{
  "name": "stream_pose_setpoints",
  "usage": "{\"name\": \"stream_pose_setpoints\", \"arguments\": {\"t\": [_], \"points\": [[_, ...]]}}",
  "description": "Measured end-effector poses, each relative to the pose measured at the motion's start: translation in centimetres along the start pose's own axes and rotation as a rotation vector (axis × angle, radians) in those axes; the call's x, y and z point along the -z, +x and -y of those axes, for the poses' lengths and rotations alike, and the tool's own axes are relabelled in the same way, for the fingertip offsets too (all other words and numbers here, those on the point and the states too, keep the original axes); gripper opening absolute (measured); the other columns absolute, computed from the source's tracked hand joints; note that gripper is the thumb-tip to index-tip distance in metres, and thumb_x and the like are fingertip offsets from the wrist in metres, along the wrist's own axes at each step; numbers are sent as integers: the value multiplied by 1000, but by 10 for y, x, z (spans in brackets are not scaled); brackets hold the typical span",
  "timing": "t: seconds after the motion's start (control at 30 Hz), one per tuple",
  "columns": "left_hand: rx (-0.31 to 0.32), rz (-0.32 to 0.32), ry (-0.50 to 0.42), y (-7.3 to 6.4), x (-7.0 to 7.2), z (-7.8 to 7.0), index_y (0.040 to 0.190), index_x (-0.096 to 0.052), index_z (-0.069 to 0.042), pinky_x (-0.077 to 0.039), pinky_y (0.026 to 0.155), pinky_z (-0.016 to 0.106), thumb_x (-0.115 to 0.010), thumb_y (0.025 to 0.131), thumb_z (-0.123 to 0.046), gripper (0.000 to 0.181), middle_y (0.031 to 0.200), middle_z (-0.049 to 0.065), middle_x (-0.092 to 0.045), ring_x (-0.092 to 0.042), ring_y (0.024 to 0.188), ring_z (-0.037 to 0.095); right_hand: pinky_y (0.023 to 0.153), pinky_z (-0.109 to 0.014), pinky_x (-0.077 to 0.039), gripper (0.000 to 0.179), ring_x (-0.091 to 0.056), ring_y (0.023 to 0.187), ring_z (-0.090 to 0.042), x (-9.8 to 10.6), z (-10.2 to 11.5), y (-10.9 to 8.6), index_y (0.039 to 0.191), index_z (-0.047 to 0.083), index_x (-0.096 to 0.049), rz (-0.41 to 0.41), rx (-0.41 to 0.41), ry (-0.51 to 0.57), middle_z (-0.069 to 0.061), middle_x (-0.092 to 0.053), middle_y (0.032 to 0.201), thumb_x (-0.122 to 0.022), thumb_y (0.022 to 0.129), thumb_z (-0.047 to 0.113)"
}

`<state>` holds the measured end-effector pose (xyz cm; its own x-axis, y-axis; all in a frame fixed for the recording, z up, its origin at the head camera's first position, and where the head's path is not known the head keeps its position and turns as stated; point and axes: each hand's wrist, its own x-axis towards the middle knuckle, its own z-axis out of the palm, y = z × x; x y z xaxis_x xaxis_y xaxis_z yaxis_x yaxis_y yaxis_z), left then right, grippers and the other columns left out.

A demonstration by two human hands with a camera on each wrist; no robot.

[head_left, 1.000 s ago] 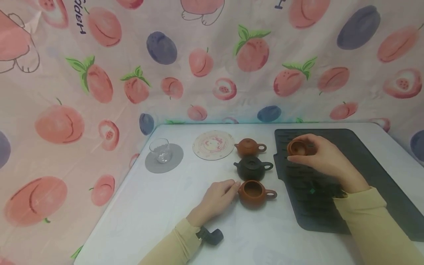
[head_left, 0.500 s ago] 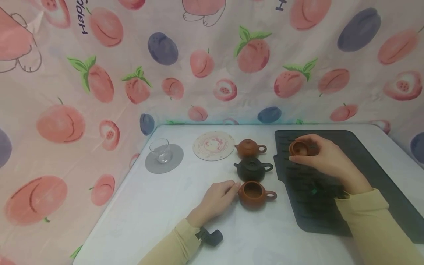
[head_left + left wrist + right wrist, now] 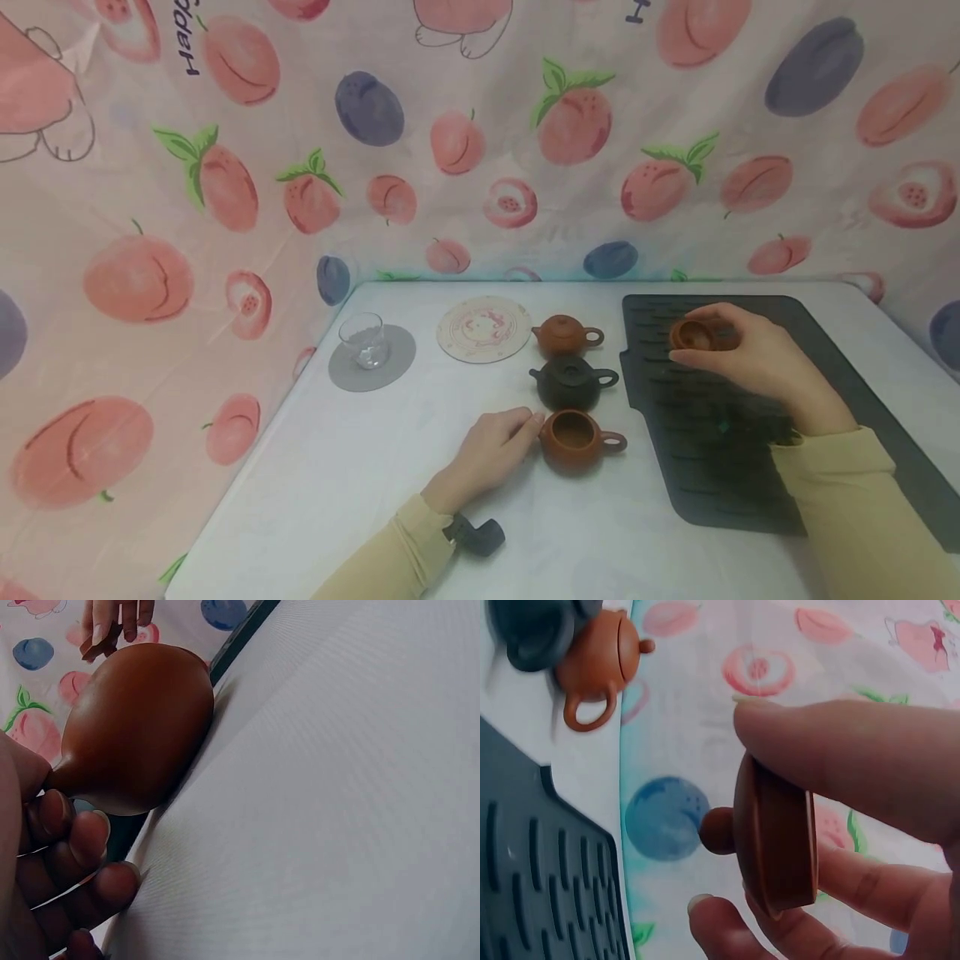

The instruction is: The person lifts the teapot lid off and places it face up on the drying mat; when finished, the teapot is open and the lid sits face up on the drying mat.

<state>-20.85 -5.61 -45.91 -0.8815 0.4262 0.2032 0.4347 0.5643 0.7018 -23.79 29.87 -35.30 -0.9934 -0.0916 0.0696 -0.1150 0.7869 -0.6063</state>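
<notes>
My left hand (image 3: 497,450) pinches the spout of a reddish-brown clay teapot (image 3: 572,454) standing without a lid on the white table. Its round body (image 3: 142,727) fills much of the left wrist view, the spout between thumb and forefinger. Over the dark ridged mat, my right hand (image 3: 757,354) holds a brown teapot lid (image 3: 693,336) by its edge. The lid (image 3: 776,832) is tipped on its side in the right wrist view, its round knob pointing left. Behind the lidless pot stand a black teapot (image 3: 567,385) and a smaller brown teapot (image 3: 562,335), both lidded.
A clear glass cup (image 3: 365,342) stands on a grey round coaster (image 3: 397,367) at the far left. Beside it lies a pale patterned round mat (image 3: 483,331). The dark ridged mat (image 3: 720,483) covers the table's right side. Fruit-printed cloth (image 3: 465,217) hangs behind and at the left.
My right hand has moved slightly to the right with the lid. My left hand and the teapots have stayed in place.
</notes>
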Motion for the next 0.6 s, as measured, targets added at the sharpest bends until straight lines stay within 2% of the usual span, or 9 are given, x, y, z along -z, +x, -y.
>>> {"name": "stream_pose_setpoints", "arguments": {"t": [0.33, 0.6], "points": [[-15, -11, 8, 0, 0, 0, 74, -54, -22, -35, 57, 25, -45, 110, -38, 41, 63, -9, -44, -45, 61, 9, 92, -64, -43, 80, -58, 116, -39, 14, -15, 1, 136, 7, -56, 3, -7, -42, -21, -63, 126, -76, 84, 64], [-11, -10, 5, 0, -1, 0, 74, -54, -22, -35, 57, 25, -45, 110, -39, 40, 63, -9, -45, -45, 61, 9, 93, -67, -41, 85, -55, 118, -43, 18, -25, 2, 137, 0, -54, 31, -13, -95, -27, -61, 128, -75, 85, 64]]}}
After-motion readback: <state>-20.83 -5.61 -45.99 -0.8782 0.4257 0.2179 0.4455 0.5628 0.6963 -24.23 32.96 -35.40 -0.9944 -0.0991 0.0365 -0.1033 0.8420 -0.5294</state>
